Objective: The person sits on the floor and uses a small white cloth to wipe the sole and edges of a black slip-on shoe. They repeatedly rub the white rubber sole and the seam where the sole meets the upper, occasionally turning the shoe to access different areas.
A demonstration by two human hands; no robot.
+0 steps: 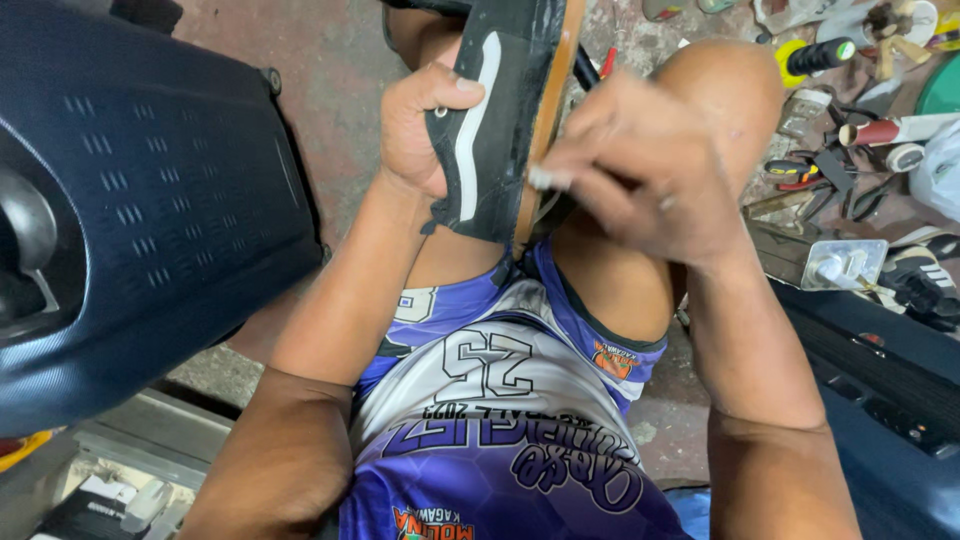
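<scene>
A black shoe (500,110) with a white side stripe and a tan sole edge stands on end between my knees. My left hand (420,125) grips its upper from the left, thumb across the black material. My right hand (640,165) is bunched at the sole edge, fingertips pinched together against the tan rim; whatever they pinch is too small to make out. My right knee (725,85) rises just behind that hand.
A large dark blue moulded case (140,200) fills the left. At the right, tools, tubes and a roll of tape (860,130) litter the concrete floor, with another dark shoe (925,280) and a dark case (880,390) below.
</scene>
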